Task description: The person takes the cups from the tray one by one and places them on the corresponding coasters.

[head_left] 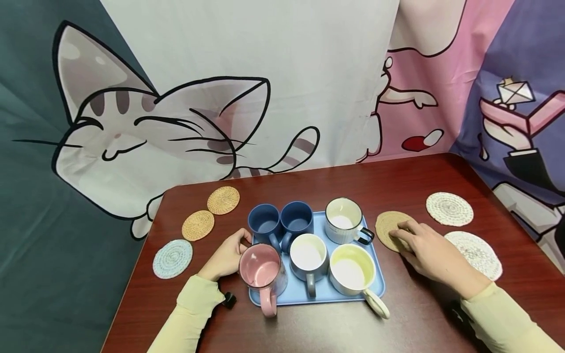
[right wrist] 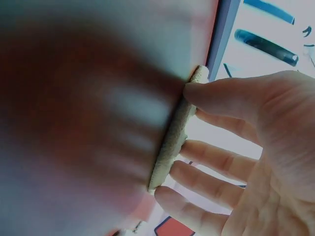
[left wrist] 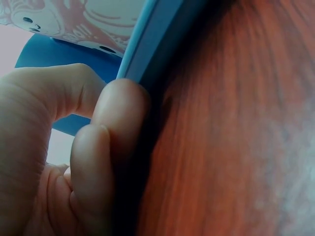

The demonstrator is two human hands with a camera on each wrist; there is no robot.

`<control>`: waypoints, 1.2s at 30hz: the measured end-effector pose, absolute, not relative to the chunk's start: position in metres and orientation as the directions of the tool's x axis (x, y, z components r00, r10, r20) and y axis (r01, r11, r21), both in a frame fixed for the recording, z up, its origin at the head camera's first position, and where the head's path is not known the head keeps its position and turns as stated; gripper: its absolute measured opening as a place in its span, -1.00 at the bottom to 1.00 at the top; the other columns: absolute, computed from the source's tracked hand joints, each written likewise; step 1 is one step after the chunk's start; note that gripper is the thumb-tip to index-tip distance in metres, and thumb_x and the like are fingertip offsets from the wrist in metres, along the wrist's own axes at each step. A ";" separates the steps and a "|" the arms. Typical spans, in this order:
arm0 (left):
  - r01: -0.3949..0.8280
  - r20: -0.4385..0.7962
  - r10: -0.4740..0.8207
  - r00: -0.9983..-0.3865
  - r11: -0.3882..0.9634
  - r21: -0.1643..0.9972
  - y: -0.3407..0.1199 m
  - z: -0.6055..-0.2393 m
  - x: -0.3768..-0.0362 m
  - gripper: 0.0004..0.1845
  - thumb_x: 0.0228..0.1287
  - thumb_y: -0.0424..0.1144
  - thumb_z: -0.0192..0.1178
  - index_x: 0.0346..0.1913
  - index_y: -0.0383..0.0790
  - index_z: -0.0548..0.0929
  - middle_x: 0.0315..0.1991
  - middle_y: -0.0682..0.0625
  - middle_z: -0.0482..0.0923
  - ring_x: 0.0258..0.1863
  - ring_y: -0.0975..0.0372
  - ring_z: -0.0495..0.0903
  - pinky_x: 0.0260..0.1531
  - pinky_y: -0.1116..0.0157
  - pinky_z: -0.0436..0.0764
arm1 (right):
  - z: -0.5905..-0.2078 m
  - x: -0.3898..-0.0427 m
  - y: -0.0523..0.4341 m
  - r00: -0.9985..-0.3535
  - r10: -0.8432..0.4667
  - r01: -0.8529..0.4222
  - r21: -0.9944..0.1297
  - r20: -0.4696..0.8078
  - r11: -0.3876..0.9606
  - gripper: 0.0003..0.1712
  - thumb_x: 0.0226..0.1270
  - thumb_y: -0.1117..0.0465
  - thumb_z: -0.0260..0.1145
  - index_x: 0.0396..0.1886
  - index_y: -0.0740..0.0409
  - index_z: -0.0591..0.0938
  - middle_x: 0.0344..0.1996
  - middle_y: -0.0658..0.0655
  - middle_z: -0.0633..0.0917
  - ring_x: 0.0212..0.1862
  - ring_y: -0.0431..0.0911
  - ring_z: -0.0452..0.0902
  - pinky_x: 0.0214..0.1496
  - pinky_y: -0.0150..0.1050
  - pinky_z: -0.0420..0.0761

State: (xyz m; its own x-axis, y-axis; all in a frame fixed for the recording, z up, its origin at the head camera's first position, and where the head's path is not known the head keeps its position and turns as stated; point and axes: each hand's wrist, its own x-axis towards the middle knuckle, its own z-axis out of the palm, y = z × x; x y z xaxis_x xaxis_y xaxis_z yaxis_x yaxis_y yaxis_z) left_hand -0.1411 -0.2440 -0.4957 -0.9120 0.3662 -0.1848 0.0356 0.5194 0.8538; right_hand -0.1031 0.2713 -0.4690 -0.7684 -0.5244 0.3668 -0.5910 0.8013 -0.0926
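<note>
In the head view my left hand (head_left: 230,255) is at the left edge of a light blue tray (head_left: 325,294), beside the pink mug (head_left: 263,267). The left wrist view shows its curled thumb and fingers pinching the tray's rim (left wrist: 140,44). My right hand (head_left: 434,252) rests its fingertips on a round tan woven coaster (head_left: 388,223) right of the tray. In the right wrist view, its fairly straight fingers (right wrist: 211,182) spread along the coaster. The tray also bears two dark blue mugs (head_left: 296,218), a grey mug (head_left: 309,255), a white black-handled mug (head_left: 343,220) and a cream mug (head_left: 352,269).
Two yellow woven coasters (head_left: 223,200) and a pale blue one (head_left: 172,259) lie left of the tray. A white coaster (head_left: 449,209) and a speckled one (head_left: 476,254) lie at the right, the latter partly behind my right hand. A cartoon curtain (head_left: 309,63) hangs behind the table.
</note>
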 end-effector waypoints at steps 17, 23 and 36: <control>0.027 -0.193 0.366 -0.910 0.518 0.855 -0.243 -0.494 -0.140 -0.60 0.29 -0.23 0.41 -0.02 -0.28 0.42 -0.68 0.06 0.54 -0.72 0.34 0.44 -0.63 0.40 0.40 | -0.464 -0.168 0.253 -0.840 -0.481 -0.528 -0.176 0.250 0.831 -0.51 0.05 0.36 0.55 0.06 0.23 0.72 -0.02 0.33 0.65 -0.09 0.26 0.63 0.04 0.19 0.63; 0.018 -0.199 0.372 -0.907 0.506 0.862 -0.244 -0.494 -0.140 -0.59 0.28 -0.21 0.42 -0.02 -0.28 0.41 -0.68 0.04 0.56 -0.75 0.34 0.42 -0.66 0.40 0.40 | -0.462 -0.188 0.242 -0.850 -0.480 -0.519 -0.185 0.217 0.835 -0.54 0.12 0.34 0.51 0.08 0.23 0.72 -0.01 0.34 0.65 -0.06 0.26 0.61 0.06 0.18 0.63; -0.010 -0.214 0.366 -0.906 0.487 0.873 -0.243 -0.495 -0.140 -0.57 0.29 -0.23 0.42 0.02 -0.30 0.40 -0.67 0.02 0.56 -0.77 0.34 0.42 -0.66 0.39 0.42 | -0.466 -0.224 0.220 -0.839 -0.509 -0.541 -0.187 0.194 0.820 -0.55 0.17 0.34 0.46 0.11 0.27 0.70 0.01 0.34 0.65 -0.03 0.26 0.60 0.12 0.15 0.62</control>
State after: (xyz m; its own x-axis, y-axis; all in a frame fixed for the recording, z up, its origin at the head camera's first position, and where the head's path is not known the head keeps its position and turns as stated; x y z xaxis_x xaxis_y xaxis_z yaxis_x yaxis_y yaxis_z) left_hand -0.1402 -0.2432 -0.4946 -0.9058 0.3657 -0.2142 -0.0099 0.4869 0.8734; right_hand -0.2239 0.2196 -0.4661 -0.8387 -0.5088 0.1943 -0.5408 0.8201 -0.1871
